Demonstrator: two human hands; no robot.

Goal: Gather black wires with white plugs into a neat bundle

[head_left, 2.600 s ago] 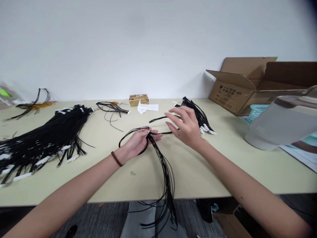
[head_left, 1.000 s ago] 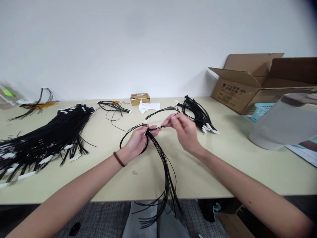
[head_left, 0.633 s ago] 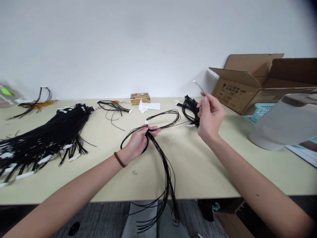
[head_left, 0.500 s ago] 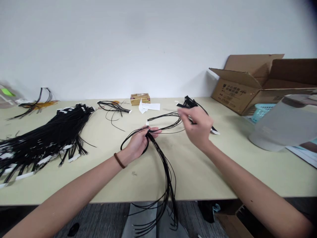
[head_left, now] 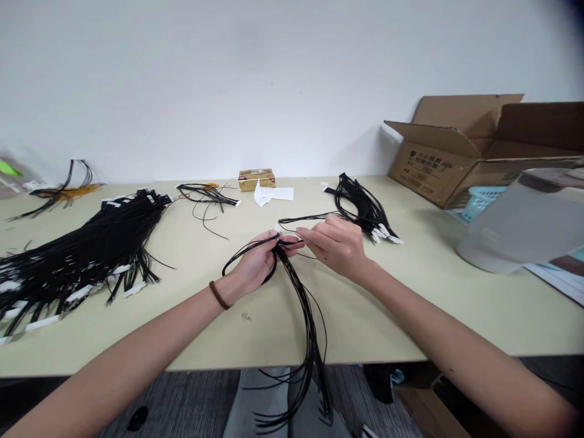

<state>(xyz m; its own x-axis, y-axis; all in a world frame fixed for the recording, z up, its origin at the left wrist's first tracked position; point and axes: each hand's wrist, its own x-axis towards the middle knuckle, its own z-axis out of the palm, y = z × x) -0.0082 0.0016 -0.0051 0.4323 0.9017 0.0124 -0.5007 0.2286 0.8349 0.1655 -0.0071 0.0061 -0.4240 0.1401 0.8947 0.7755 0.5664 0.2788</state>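
Note:
My left hand [head_left: 255,261] is closed around a bundle of thin black wires [head_left: 298,286]. A small white connector [head_left: 277,227] pokes up above its fingertips. The wires' loose ends hang over the table's front edge, in front of the person's legs. One loop of wire curves out to the left of the hand. Just to the right, my right hand [head_left: 335,246] is closed in a pinch, thumb and forefinger together at the wires that run from the connector. Its fingers hide part of those wires.
A big pile of black wire harnesses [head_left: 104,243] covers the table's left side. Behind the right hand lies a smaller bundle [head_left: 365,207]. A gold box [head_left: 257,179] stands near the wall. At right are an open carton [head_left: 433,164], a teal basket [head_left: 479,201] and a translucent jug [head_left: 506,225].
My right hand has moved left and slightly down, to the wires beside my left hand. My left hand keeps its hold and has barely shifted.

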